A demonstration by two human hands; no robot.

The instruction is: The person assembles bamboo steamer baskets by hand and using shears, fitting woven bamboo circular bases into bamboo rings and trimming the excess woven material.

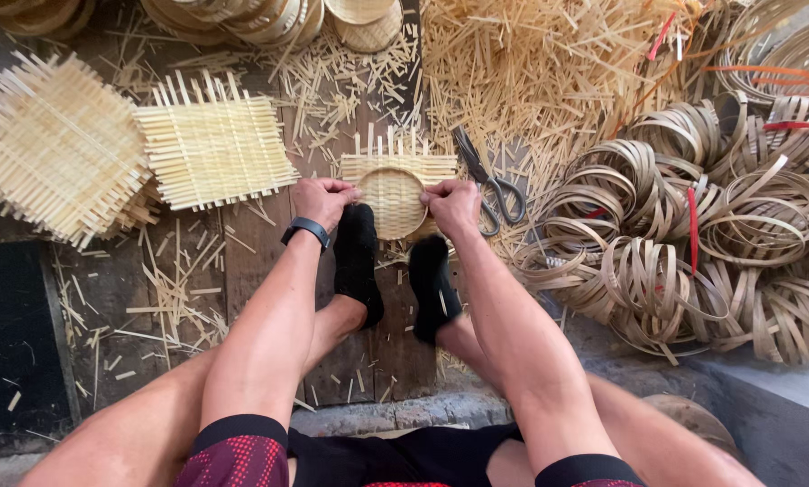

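The left hand (323, 198) and the right hand (451, 204) were both closed on the rim of a small round woven basket (392, 200), one at each side. The basket lay on the wooden floor (251, 252) between them, above two black-socked feet (358, 257). Scissors (490, 185) lay just right of the right hand; a flat woven mat (213, 149) was left of the left hand.

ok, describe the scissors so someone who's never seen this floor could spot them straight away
Start at the big heap of coiled bamboo rings on the right, then look left toward the person's right hand. The scissors lie on the plank floor just beyond that hand, beside the round woven piece both hands hold. They are the only grey metal thing among pale bamboo.
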